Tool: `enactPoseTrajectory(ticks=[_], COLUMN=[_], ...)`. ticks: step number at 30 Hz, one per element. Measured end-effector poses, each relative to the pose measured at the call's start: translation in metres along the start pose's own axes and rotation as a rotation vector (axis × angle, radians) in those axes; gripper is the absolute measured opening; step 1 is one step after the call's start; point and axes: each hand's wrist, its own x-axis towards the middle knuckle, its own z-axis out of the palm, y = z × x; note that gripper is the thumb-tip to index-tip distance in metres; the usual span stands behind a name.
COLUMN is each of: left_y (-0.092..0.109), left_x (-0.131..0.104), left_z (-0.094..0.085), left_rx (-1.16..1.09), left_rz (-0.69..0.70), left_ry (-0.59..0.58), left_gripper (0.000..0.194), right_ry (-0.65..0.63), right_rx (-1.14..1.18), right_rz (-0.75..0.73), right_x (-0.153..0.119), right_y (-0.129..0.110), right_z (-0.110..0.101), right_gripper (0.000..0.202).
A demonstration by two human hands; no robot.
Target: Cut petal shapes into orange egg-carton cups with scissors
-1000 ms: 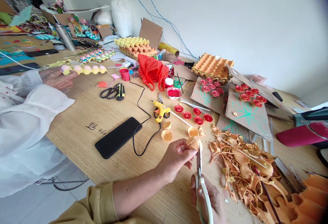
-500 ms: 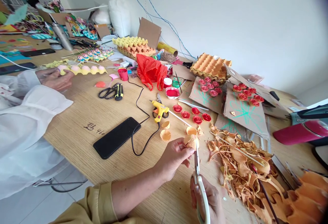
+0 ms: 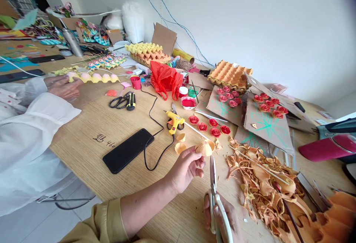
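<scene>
Pinched in the fingertips of my left hand (image 3: 187, 167) is a small orange carton cup (image 3: 205, 148), its rounded side facing me. My right hand (image 3: 224, 217) is wrapped round the white handles of a pair of scissors (image 3: 213, 183). The blades point up, slightly parted, with their tips just below the cup and apart from it. Left of my left hand, two more orange cups (image 3: 180, 147) lie on the table. Several red paper roses (image 3: 215, 132) sit beyond the held cup, near a yellow glue gun (image 3: 174, 120).
Orange scraps (image 3: 261, 183) are heaped at the right. A black phone (image 3: 128, 150) and a cable lie to the left. Cardboard pieces (image 3: 267, 120) bear more roses. At the far left, a person's hands (image 3: 65, 86) hold a yellow carton strip (image 3: 97, 77).
The scissor blades have moved down and away from the cup, which they were touching. My left hand has shifted a little left and turned the cup.
</scene>
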Motion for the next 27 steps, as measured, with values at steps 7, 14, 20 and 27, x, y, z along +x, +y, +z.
enactPoseTrajectory(ticks=[7,14,20,27], left_y=[-0.001,0.002,0.005,0.004], left_x=[0.002,0.003,0.002,0.002], left_z=[-0.004,-0.005,-0.004,-0.005], left_rx=[-0.150,-0.217,-0.261,-0.248], left_rz=[-0.094,-0.120,-0.140,-0.203], left_ry=[-0.042,-0.034,-0.061,-0.094], left_gripper=[0.023,0.023,0.022,0.025], right_ry=[-0.108,-0.172,-0.167,-0.182], right_rx=[0.009,-0.015,0.002,0.000], right_rz=[0.001,0.028,0.033,0.024], right_x=[0.003,0.002,0.001,0.002], right_y=[-0.001,-0.003,-0.004,-0.003], right_z=[-0.007,-0.010,-0.009,-0.009], right_gripper=[0.051,0.051,0.050,0.050])
